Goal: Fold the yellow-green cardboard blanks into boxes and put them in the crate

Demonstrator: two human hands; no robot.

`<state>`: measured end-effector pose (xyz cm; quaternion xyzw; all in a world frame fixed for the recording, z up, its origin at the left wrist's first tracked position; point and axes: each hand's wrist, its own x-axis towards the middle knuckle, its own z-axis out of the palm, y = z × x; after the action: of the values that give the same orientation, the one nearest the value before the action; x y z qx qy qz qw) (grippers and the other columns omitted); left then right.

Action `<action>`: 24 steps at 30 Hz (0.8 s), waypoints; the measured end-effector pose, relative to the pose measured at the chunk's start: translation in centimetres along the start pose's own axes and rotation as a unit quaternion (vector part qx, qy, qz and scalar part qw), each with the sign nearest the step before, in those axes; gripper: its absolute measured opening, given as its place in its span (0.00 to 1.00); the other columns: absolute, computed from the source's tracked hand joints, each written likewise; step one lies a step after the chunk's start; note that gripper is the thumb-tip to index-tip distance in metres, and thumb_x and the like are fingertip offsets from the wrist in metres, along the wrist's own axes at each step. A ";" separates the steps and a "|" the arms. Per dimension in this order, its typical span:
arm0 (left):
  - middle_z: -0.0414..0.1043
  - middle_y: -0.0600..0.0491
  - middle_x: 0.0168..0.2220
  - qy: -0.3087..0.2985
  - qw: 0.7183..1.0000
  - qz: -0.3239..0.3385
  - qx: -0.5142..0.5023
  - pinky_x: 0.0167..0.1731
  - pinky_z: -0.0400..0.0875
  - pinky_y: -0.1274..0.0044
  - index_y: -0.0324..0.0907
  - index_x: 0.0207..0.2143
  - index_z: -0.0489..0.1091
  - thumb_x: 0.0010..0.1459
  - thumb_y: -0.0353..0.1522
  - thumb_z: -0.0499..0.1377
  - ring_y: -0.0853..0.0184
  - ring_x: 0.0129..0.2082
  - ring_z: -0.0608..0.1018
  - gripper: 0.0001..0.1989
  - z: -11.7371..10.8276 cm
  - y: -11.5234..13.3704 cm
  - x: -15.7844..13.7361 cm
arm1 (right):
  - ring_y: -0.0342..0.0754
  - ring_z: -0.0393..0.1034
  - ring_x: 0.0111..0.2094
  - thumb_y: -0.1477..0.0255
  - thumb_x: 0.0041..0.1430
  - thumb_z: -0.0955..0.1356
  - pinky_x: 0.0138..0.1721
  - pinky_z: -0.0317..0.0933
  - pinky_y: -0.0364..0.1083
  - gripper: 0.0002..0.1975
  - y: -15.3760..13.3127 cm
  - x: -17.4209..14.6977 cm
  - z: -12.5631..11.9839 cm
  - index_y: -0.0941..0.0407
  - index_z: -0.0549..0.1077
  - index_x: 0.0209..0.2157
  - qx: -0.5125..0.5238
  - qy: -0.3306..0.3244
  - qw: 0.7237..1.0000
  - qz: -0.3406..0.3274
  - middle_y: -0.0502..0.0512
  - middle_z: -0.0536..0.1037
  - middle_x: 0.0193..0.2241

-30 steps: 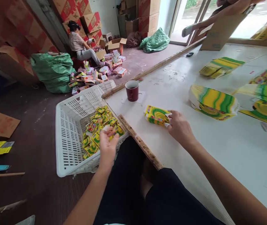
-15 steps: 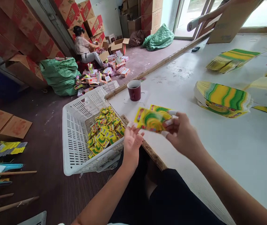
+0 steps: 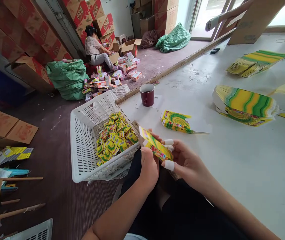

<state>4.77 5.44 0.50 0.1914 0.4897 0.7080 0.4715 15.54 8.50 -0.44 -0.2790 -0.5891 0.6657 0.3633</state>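
Between my hands is a small yellow and green printed carton [image 3: 157, 146], tilted above my lap near the table edge. My left hand [image 3: 149, 166] is closed around its left end, the thumb on the near side. The taped fingers and thumb of my right hand [image 3: 182, 158] pinch its right end. Just beyond, a small stack of flat cartons [image 3: 176, 121] in the same print lies on the white table [image 3: 232, 160]. Left of my hands, a white plastic crate [image 3: 82, 146] holds many small yellow and green packets [image 3: 117, 136].
A dark red mug [image 3: 147, 96] with dark liquid stands near the table's wooden edge. Bundles of flat cartons [image 3: 247, 105] lie at the right, with a cardboard sheet [image 3: 247, 30] at the back. Another person [image 3: 96, 50] sits on the floor by scattered boxes [image 3: 114, 78].
The carton has come down toward me and been turned, now showing open depth instead of a flat face. My left hand has closed on it. The small stack on the table is uncovered.
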 end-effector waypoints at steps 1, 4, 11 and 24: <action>0.72 0.50 0.42 -0.017 1.000 0.008 -0.005 0.44 0.71 0.74 0.47 0.41 0.69 0.38 0.68 0.56 0.61 0.45 0.74 0.40 -0.2 -0.1 -0.2 | 0.48 0.74 0.36 0.62 0.53 0.74 0.36 0.72 0.47 0.20 -0.4 0.0 -0.1 0.50 0.69 0.46 0.017 -0.003 1.000 0.003 0.52 0.77 0.36; 0.75 0.52 0.42 -0.048 0.998 0.031 -0.028 0.45 0.72 0.74 0.47 0.43 0.72 0.46 0.61 0.60 0.61 0.45 0.76 0.33 -0.4 -0.4 -0.5 | 0.50 0.76 0.42 0.60 0.55 0.73 0.43 0.73 0.50 0.18 -1.5 -0.1 -0.3 0.50 0.72 0.45 0.043 -0.018 0.999 0.011 0.55 0.78 0.43; 0.79 0.55 0.40 -0.043 0.997 0.064 0.003 0.47 0.71 0.76 0.46 0.39 0.77 0.53 0.48 0.64 0.64 0.46 0.77 0.18 -1.1 -0.7 -0.3 | 0.51 0.77 0.40 0.59 0.55 0.74 0.42 0.74 0.52 0.16 -1.0 0.1 -0.4 0.50 0.75 0.43 0.117 -0.017 0.993 0.025 0.56 0.81 0.42; 0.80 0.57 0.33 -0.008 1.000 0.011 0.000 0.39 0.73 0.78 0.44 0.31 0.76 0.50 0.43 0.68 0.69 0.35 0.78 0.13 -1.6 -1.3 0.1 | 0.49 0.75 0.29 0.60 0.45 0.77 0.34 0.74 0.49 0.13 0.6 0.4 -0.7 0.52 0.76 0.26 0.109 0.117 0.986 0.055 0.49 0.80 0.26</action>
<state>4.23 4.82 -1.39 0.2024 0.4840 0.7118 0.4671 15.78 9.26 -1.15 -0.3457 -0.4504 0.7076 0.4207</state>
